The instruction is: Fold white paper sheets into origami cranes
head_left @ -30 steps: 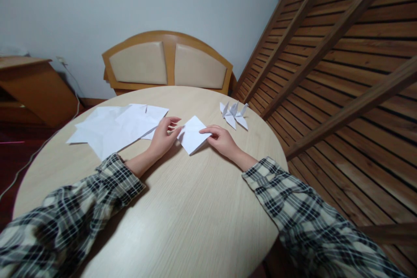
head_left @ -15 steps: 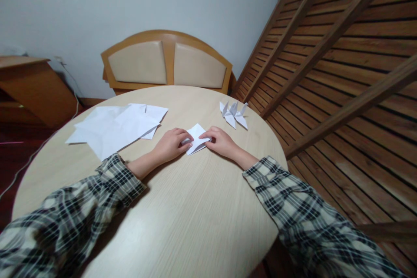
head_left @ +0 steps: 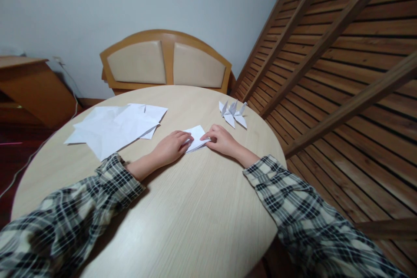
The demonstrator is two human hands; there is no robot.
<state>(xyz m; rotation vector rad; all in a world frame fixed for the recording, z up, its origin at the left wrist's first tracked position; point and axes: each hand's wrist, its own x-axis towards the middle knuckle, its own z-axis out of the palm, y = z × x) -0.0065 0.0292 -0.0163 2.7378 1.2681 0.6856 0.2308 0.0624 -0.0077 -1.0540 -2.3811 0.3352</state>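
Observation:
A small folded sheet of white paper (head_left: 196, 137) lies on the round table (head_left: 182, 208) between my two hands. My left hand (head_left: 173, 145) rests at its left edge, thumb and fingers closed on that side. On the opposite side, my right hand (head_left: 221, 140) pinches the right corner between thumb and forefinger. Layers of the paper show along its near edge. Beyond my right hand stand white origami cranes (head_left: 233, 114), set close together with their wings raised.
Several loose white sheets (head_left: 117, 126) overlap on the left of the table. A padded wooden headboard (head_left: 166, 58) is behind the far edge. Wooden slats (head_left: 352, 52) lean along the right. A wooden cabinet (head_left: 32, 91) and a cable (head_left: 24, 163) are on the left.
The folded paper has changed shape: its raised near flap now lies flatter, and its top looks broader. Both hands stay at its sides with only slight movement.

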